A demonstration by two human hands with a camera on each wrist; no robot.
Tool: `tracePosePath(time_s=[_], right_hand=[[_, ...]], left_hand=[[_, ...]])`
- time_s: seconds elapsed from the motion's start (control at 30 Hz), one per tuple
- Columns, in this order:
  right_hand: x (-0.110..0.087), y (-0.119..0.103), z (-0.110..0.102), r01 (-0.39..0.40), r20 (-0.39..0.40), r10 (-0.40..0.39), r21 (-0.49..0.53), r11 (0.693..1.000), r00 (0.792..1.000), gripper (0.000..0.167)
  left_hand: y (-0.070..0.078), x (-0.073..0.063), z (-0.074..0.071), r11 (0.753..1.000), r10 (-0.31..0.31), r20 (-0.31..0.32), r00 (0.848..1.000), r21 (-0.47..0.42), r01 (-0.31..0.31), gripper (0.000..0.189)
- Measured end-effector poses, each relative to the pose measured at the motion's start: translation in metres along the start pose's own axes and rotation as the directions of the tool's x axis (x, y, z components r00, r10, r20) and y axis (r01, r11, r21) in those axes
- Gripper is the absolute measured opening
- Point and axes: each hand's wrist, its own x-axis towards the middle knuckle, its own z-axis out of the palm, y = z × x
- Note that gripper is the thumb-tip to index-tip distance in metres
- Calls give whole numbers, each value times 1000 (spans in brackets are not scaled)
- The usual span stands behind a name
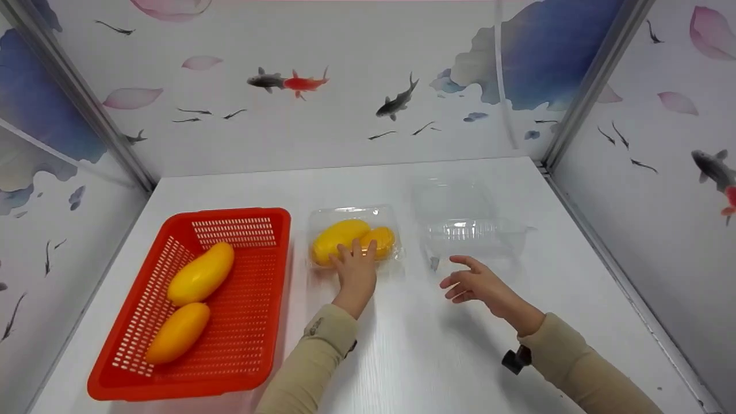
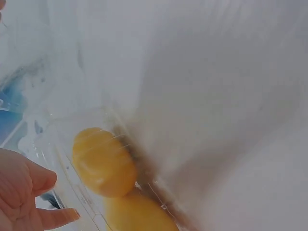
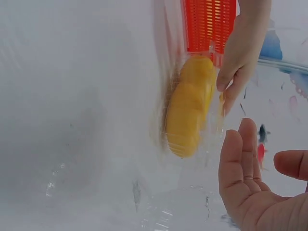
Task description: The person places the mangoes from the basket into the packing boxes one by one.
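Observation:
Two yellow mangoes (image 1: 339, 234) lie side by side inside a clear plastic box (image 1: 352, 213) in the middle of the table. Over the near side of that box is my left hand (image 1: 356, 277), fingers spread, fingertips right at its top and overlapping the mangoes in the head view. The left wrist view has the thumb and a finger beside the box wall, with one mango (image 2: 103, 161) showing whole. My right hand (image 1: 480, 288) hovers to the right, fingers loosely extended and holding nothing. Just beyond it stands a second clear plastic box (image 1: 468, 230) with its lid raised.
A red perforated basket (image 1: 280, 299) stands on the left of the white table (image 1: 402, 356), with two more mangoes (image 1: 201, 275) in it. Printed panels (image 1: 345, 132) with fish and petals enclose the table at the back and both sides.

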Motion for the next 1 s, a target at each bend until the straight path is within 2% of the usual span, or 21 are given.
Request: tracePosePath(time_s=[0.23,0.4,0.6,0.67,0.73,0.77,0.83,0.9,0.97,1.0], right_hand=[[-8,-3,-12,9,-29,-8,19,1000,1000,56],[-11,-4,-22,26,-50,-24,22,999,998,55],[-11,-8,-23,57,-68,-54,45,997,996,52],[-10,-12,-21,89,-98,-84,53,995,992,50],[-8,-16,-20,150,-164,-140,54,987,977,46],[-6,-19,-21,194,-211,-180,49,980,961,44],[0,-26,-27,301,-317,-282,9,954,905,38],[7,-32,-39,384,-415,-394,-113,916,820,33],[16,-36,-57,396,-484,-481,-273,876,731,29],[21,-37,-66,375,-505,-514,-357,856,693,28]], left_hand=[[-15,32,0,999,24,39,999,-35,-22,51],[-26,51,3,999,39,-22,999,-1,-39,51],[-33,66,7,999,23,-71,997,47,-20,52],[-34,68,8,997,17,-88,996,70,-11,52],[-35,70,8,997,15,-98,995,78,-7,52],[-35,71,8,997,15,-101,995,72,-8,52],[-34,72,7,999,17,-115,993,48,-12,53],[-34,73,5,1000,24,-141,990,20,-21,53],[-32,74,3,999,35,-186,982,-22,-40,53],[-31,74,2,998,44,-210,977,-40,-54,52]])
